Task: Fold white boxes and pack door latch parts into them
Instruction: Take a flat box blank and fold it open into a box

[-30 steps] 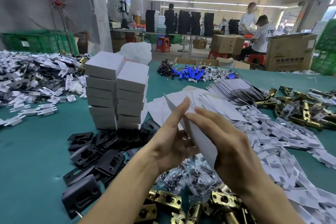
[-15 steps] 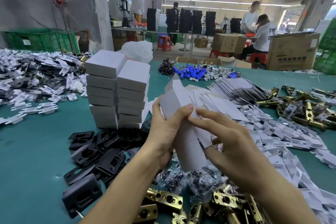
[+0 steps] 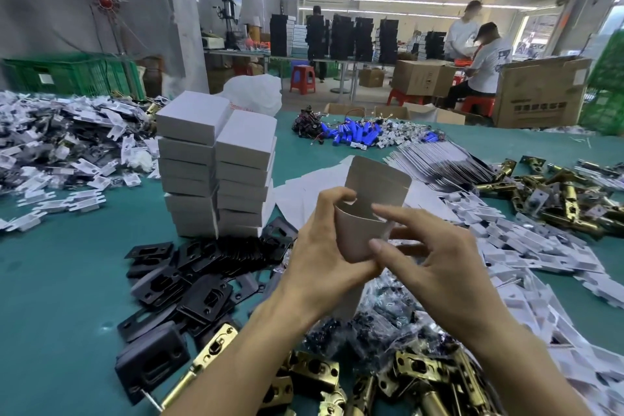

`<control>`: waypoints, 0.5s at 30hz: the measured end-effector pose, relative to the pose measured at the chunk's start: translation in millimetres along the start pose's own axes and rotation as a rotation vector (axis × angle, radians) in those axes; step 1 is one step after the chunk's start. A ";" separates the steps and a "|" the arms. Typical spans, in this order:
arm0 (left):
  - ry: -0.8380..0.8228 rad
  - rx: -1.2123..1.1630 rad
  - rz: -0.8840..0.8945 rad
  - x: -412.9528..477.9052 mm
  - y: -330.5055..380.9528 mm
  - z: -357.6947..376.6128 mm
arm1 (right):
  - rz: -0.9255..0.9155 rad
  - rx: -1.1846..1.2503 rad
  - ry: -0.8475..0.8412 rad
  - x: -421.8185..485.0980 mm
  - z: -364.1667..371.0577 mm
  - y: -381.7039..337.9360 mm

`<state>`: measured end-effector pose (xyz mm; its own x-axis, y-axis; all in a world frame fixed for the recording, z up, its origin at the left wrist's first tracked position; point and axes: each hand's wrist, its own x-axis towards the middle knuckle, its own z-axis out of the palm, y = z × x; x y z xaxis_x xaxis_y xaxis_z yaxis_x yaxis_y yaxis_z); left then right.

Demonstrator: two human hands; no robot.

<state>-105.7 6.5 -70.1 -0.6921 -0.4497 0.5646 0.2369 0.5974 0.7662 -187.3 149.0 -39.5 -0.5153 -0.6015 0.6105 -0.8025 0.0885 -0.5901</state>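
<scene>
Left hand (image 3: 320, 246) grips half-open box (image 3: 358, 236), opening upward – right hand (image 3: 445, 263) beside it pinches wall – likely squaring it.

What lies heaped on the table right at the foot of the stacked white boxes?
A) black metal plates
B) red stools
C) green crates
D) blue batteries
A: the black metal plates are piled against the base of the stacked white boxes, on the side nearest the camera.
</scene>
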 end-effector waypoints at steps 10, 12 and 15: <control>-0.130 0.058 0.058 -0.6 0.9 -1.8 | -0.008 0.174 0.080 2.8 -7.4 -5.2; -0.111 0.082 0.098 -2.3 3.1 -1.5 | -0.011 0.355 0.097 1.4 -6.7 -9.7; -0.078 0.145 0.122 -3.9 6.8 -1.0 | 0.018 0.483 0.114 2.4 -5.2 -21.9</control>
<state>-100.6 11.7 -66.8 -0.7160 -0.3186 0.6211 0.2255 0.7366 0.6377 -172.5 149.7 -22.4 -0.5788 -0.5104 0.6360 -0.5761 -0.2961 -0.7619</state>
